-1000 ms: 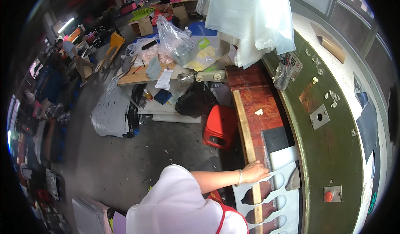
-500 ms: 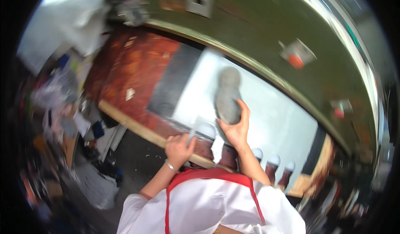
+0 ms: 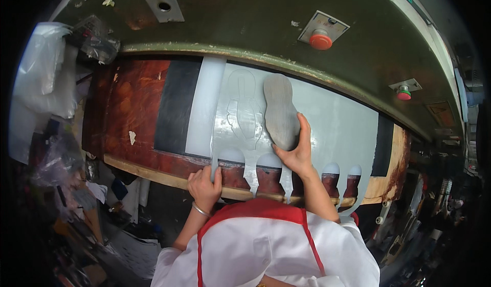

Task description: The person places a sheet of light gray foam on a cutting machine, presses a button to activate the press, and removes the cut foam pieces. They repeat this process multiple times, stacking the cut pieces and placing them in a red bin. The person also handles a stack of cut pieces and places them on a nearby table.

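Note:
A translucent sheet [image 3: 332, 123] lies over a white board, with rounded cut-outs along its near edge. My left hand [image 3: 205, 189] pinches the sheet's near left corner between thumb and fingers. On top of the sheet is a grey, sole-shaped block [image 3: 280, 108] with a wood-like grain. My right hand [image 3: 297, 151] grips its near end, thumb on the left side and fingers on the right. Just left of the block, a sole-shaped outline [image 3: 243, 108] shows in the sheet. I cannot tell whether the block rests flat or is slightly raised.
A green machine beam [image 3: 230, 21] spans the far side, with a red push button [image 3: 320, 40] and a smaller red-and-green one [image 3: 403, 93]. Reddish-brown boards [image 3: 135, 108] lie at the left, beside a black strip [image 3: 178, 105]. Plastic bags [image 3: 46, 82] hang at far left.
The view has swung round and become sharper. My right hand still grips the sole-shaped block, now turned more upright in view. My left hand keeps hold of the sheet's edge.

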Demonstrator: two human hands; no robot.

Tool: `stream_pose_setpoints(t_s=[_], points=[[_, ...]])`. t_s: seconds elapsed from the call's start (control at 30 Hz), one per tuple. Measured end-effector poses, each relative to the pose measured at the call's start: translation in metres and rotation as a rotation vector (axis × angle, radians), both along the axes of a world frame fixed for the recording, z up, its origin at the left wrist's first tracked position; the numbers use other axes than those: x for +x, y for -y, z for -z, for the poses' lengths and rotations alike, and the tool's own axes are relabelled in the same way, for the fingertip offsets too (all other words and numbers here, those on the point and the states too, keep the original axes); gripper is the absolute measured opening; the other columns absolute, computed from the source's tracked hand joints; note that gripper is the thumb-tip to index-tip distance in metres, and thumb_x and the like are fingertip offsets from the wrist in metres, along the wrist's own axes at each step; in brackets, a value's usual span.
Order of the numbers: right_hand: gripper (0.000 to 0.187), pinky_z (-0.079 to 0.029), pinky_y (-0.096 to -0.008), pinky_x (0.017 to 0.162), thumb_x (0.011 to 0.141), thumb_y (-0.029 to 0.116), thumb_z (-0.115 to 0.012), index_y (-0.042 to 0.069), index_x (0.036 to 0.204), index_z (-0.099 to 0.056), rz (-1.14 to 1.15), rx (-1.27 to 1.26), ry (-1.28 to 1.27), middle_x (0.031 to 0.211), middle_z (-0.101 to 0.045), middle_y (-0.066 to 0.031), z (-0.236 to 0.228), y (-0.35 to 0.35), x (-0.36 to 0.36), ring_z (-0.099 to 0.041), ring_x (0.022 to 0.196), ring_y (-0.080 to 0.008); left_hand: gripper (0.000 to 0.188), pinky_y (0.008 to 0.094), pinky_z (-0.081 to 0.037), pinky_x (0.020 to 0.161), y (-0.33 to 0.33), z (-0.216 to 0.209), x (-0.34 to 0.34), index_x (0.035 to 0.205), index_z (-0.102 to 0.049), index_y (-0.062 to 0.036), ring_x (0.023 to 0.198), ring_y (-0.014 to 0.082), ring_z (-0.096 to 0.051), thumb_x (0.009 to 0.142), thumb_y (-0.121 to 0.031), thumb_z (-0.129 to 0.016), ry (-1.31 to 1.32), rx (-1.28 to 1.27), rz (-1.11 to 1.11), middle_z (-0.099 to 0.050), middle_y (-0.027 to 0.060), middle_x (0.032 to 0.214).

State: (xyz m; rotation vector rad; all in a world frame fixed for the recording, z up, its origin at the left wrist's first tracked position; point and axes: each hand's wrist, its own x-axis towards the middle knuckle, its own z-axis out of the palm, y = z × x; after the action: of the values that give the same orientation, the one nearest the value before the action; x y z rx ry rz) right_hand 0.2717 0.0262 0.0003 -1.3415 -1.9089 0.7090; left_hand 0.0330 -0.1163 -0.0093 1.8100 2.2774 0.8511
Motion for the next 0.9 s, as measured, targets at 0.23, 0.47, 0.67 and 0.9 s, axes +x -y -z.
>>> stream_pose_setpoints(t_s=[0.23, 0.47, 0.67, 0.9], points=[[0.079, -0.029, -0.0435, 0.109, 0.092, 0.030, -0.057, -0.002, 0.148, -0.010, 0.820, 0.332, -0.374, 0.151, -0.020, -0.0232, -0.104, -0.113, 0.107, -0.025, 0.138, -0.0325, 0.023, 0.0422, -0.038, 0.053, -0.073, -0.007, -0.008, 0.072, -0.061, -0.0067, 0.054, 0.0318, -0.055, 0.084, -0.026, -0.065, -0.001, -0.004, -0.040, -0.056, 0.0124, 0.057], [0.079, -0.002, -0.0423, 0.116, 0.099, 0.052, -0.020, -0.009, 0.146, -0.003, 0.857, 0.530, 0.060, 0.153, 0.001, -0.0279, -0.087, -0.184, 0.183, 0.002, 0.144, -0.0371, 0.024, 0.0442, -0.039, 0.055, -0.173, -0.007, -0.010, 0.074, -0.061, -0.0063, 0.056, 0.0356, -0.055, 0.088, -0.025, -0.060, -0.034, 0.044, -0.051, -0.057, 0.0152, 0.060], [0.070, -0.005, -0.0447, 0.116, 0.099, 0.037, -0.031, -0.007, 0.147, -0.006, 0.842, 0.469, 0.073, 0.153, -0.005, -0.0267, -0.080, -0.162, 0.172, -0.006, 0.143, -0.0374, 0.024, 0.0451, -0.040, 0.057, -0.212, -0.014, -0.016, 0.075, -0.059, -0.0055, 0.060, 0.0373, -0.056, 0.090, -0.024, -0.056, -0.046, 0.003, -0.044, -0.058, 0.0166, 0.064], [0.042, -0.045, -0.0342, 0.082, 0.083, 0.012, -0.069, -0.001, 0.121, -0.056, 0.339, 0.242, 0.116, 0.087, -0.065, -0.0112, -0.022, -0.044, 0.108, -0.059, 0.083, -0.0255, 0.028, 0.0454, -0.041, 0.058, -0.198, -0.003, -0.018, 0.074, -0.063, -0.0076, 0.057, 0.0368, -0.053, 0.092, -0.029, -0.057, 0.096, 0.064, -0.120, -0.058, 0.0140, 0.060]])
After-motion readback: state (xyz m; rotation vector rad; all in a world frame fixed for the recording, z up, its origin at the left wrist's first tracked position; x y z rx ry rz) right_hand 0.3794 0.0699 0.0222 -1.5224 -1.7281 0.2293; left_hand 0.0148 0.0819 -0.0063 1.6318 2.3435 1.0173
